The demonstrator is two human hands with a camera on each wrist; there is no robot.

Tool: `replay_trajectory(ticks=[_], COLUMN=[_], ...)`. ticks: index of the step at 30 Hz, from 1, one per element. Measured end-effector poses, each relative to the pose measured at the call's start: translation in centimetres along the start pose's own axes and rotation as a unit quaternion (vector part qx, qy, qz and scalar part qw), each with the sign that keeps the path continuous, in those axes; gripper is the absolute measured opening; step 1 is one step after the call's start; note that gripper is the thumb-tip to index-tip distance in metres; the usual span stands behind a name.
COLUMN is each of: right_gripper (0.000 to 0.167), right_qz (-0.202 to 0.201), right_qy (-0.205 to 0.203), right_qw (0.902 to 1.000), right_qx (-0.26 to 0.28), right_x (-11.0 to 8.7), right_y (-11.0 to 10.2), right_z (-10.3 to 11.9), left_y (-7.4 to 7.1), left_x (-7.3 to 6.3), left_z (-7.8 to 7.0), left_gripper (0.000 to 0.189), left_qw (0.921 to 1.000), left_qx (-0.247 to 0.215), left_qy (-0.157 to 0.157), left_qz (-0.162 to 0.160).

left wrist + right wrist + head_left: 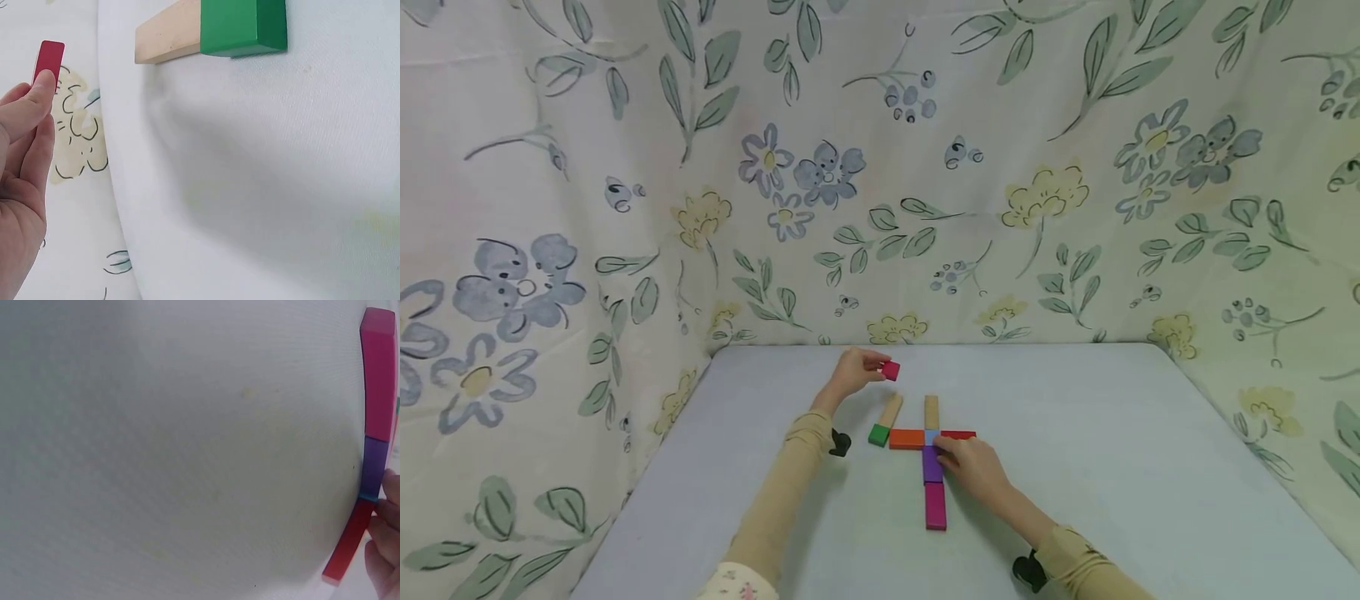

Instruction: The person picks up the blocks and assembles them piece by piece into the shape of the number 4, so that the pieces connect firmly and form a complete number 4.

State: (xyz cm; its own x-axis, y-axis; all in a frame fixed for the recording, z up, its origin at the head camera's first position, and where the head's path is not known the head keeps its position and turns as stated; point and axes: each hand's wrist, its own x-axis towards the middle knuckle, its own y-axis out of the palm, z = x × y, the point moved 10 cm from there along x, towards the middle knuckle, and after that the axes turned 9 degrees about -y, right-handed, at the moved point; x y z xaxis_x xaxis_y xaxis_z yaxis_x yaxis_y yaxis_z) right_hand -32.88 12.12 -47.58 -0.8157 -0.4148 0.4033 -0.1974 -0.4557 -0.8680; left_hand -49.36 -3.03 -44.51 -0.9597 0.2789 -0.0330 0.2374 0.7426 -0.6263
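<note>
My left hand (852, 372) is raised near the table's far edge and pinches a small crimson block (891, 370) between thumb and fingers. In the left wrist view, the crimson block (49, 61) shows its flat side. My right hand (976, 467) rests over the middle of a cross of blocks, its fingertips touching around the light blue block (932, 437) and the purple block (932, 465). An orange block (907, 439) lies left of centre, a red block (958, 434) right, a natural wood block (932, 412) above, and a magenta block (936, 507) below the purple one.
Left of the cross, a green block (878, 435) touches the near end of a slanted natural wood block (891, 410). The white table (1112, 450) meets a floral cloth (880, 167) at its far edge. Each wrist carries a black device (1029, 573).
</note>
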Motion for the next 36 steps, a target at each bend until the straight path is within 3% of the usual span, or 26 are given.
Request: replay_trajectory(ticks=[9, 21, 31, 36], right_gripper=[0.026, 0.024, 0.025, 0.025], right_qz=[0.009, -0.003, 0.002, -0.002], right_qy=[0.003, -0.020, 0.002, -0.002], right_qw=[1.0000, 0.9998, 1.0000, 1.0000], right_qx=[0.003, 0.006, 0.009, 0.004], right_x=[0.0, -0.1, -0.1, -0.1], right_y=[0.2, -0.2, 0.0, 0.0], right_z=[0.1, 0.2, -0.1, -0.1], left_y=[1.8, 3.3, 4.0, 4.1], left_x=[0.4, 1.1, 1.6, 1.6], left_z=[0.9, 1.3, 2.4, 2.2], left_gripper=[0.036, 0.034, 0.036, 0.033], left_qw=[0.9999, 0.9996, 0.9988, 0.9986], left_qx=[0.009, 0.018, 0.040, 0.048], left_qy=[-0.006, 0.008, -0.022, -0.015], left_qz=[-0.001, -0.018, -0.015, -0.018])
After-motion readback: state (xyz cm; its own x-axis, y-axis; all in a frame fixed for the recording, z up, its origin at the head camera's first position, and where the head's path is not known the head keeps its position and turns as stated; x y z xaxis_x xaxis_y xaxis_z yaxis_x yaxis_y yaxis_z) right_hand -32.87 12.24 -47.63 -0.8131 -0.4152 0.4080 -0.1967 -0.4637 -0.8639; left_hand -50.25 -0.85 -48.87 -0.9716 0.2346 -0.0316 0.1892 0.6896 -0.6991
